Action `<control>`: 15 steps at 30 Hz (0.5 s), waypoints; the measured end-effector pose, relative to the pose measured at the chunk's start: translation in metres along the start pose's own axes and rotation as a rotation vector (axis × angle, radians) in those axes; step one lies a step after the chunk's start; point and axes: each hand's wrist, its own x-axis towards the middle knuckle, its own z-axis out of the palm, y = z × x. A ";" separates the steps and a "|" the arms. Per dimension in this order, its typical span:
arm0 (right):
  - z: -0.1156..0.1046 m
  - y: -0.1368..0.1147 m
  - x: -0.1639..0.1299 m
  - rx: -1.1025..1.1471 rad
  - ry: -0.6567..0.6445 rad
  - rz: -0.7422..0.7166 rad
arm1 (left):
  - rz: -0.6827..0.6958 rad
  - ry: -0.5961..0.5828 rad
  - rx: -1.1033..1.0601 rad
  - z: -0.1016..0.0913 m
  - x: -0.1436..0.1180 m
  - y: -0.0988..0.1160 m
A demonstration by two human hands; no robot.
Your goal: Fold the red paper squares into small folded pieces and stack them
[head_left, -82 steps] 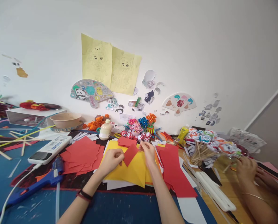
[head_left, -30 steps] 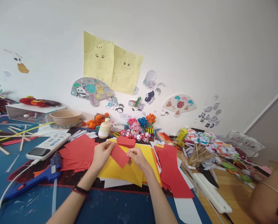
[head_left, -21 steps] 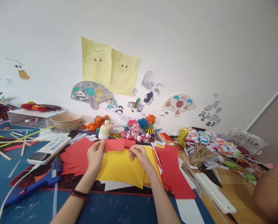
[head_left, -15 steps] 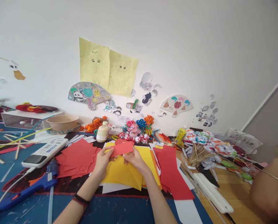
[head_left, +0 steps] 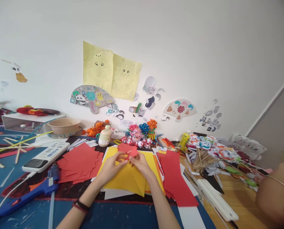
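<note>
Half a second ago the red paper piece (head_left: 131, 153) was spread wide between the two hands as a long strip; now it shows only as a small folded scrap, so it has been doubled over and gathered in toward the middle. Judgement: the fold is in progress, with the crease being set rather than finished. The piece sits just above the yellow sheet (head_left: 122, 178), near that sheet's far edge, lifted slightly off it. Left hand (head_left: 110, 167): fingers curled inward, thumb and forefinger pinched on the left edge of the red paper piece; other fingers tucked, not spread. Right hand (head_left: 140, 165): fingertips drawn together on the right side of the same piece, thumb against it from below as far as can be seen; the exact contact underneath is hidden. Both hands meet over the far half of the yellow sheet, nearly touching each other. Left of the yellow sheet lies the loose pile of red squares (head_left: 81, 160); right of it the red strips (head_left: 175, 178); beyond its far edge, a small stack of red pieces (head_left: 125, 147) and the white glue bottle (head_left: 105, 136). Well to the right of the yellow sheet, another person's arm (head_left: 275, 197) at the frame edge, apart from the work.
</note>
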 end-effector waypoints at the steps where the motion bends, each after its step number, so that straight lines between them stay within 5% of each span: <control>1: 0.000 -0.001 0.000 -0.001 -0.014 -0.001 | -0.008 -0.020 -0.024 0.000 0.000 0.000; 8: -0.002 -0.010 -0.003 0.099 -0.094 0.041 | -0.034 -0.091 -0.135 -0.001 0.001 0.000; 15: -0.004 -0.008 -0.005 0.196 0.039 0.124 | -0.015 0.096 0.072 -0.002 -0.001 0.001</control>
